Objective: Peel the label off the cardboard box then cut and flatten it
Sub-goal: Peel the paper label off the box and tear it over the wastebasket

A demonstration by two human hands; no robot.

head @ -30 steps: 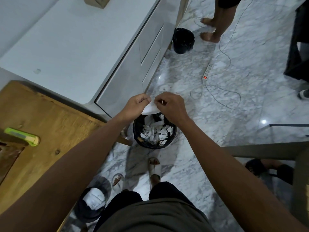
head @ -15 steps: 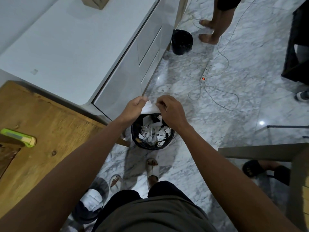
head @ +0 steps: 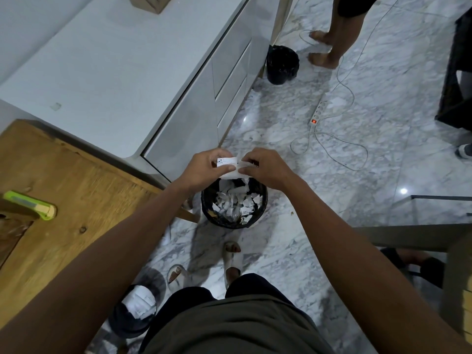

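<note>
A white paper label [head: 231, 168] is held between both hands above a black waste bin [head: 233, 200] full of torn white paper scraps. My left hand [head: 204, 167] pinches its left part, where a strip with print sticks up. My right hand [head: 265, 167] pinches its right edge. A green utility knife [head: 33, 204] lies at the left edge of the wooden table [head: 76, 200]. A brown piece, perhaps the cardboard box [head: 12, 226], shows at the far left, mostly cut off.
A white cabinet [head: 115, 72] stands beyond the table. A second black bin [head: 282, 63] and a power strip [head: 318, 112] with loose cable lie on the marble floor. Another person's bare legs [head: 332, 42] stand at the back. A third bin [head: 135, 310] sits by my feet.
The label has been torn or folded further between my hands: a printed strip now stands up at my left fingers. Both hands stayed over the bin.
</note>
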